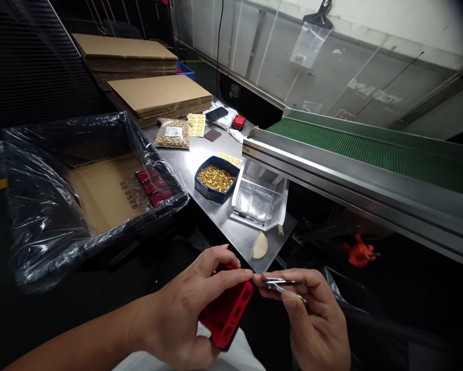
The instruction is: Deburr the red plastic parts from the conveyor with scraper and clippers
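Observation:
My left hand (194,304) is closed around a red plastic case (231,314) with a dark edge and several rectangular openings along its side. In my right hand (312,319) is a shiny metal nail clipper (281,284), pinched between thumb and fingers. The clipper's jaws point left, near my left index fingertip and the upper corner of the case. The fingertips of both hands almost meet; whether they touch I cannot tell. Beyond them, on the metal table, lie a pale half-round piece (259,246) and a blue bin (201,188) of small brass-coloured parts.
At left stands a crate (26,206) lined with black plastic, holding cardboard and several red pieces. A white tray (237,219) with clear bags sits beside a green conveyor belt (343,147). Farther back are a bag of brass parts (169,139), a phone (217,114) and stacked cardboard (157,93).

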{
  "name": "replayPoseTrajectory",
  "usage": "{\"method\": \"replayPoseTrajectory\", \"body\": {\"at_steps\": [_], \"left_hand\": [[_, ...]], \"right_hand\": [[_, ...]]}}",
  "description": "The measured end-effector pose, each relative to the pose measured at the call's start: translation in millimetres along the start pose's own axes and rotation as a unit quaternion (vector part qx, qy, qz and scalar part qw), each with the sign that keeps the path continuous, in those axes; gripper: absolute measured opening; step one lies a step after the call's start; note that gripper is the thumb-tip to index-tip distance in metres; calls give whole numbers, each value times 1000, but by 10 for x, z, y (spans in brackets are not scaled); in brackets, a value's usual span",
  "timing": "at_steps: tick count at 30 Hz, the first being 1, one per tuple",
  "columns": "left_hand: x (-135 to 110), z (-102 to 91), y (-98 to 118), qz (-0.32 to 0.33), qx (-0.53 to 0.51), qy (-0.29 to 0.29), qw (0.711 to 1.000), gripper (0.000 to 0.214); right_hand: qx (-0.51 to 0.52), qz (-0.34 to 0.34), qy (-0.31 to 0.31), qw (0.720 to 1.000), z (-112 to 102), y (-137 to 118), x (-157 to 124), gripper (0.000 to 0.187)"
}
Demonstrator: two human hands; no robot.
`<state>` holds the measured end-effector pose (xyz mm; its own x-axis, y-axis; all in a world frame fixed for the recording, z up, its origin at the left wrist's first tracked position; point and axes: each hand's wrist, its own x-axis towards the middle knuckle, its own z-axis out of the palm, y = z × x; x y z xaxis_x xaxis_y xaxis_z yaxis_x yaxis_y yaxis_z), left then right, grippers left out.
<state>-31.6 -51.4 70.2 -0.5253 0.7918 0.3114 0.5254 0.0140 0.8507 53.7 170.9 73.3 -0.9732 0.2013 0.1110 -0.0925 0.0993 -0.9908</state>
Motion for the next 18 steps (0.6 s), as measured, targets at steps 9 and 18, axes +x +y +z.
{"method": "replayPoseTrajectory", "body": {"at_steps": [9,18], "left_hand": [[-353,273,-550,-268,-228,-1,936,83],[-849,633,-1041,-366,-202,83,905,71]], "right_hand": [[-179,109,240,948,-329,1419,320,44],[-336,40,162,927,-657,2160,170,42]]}}
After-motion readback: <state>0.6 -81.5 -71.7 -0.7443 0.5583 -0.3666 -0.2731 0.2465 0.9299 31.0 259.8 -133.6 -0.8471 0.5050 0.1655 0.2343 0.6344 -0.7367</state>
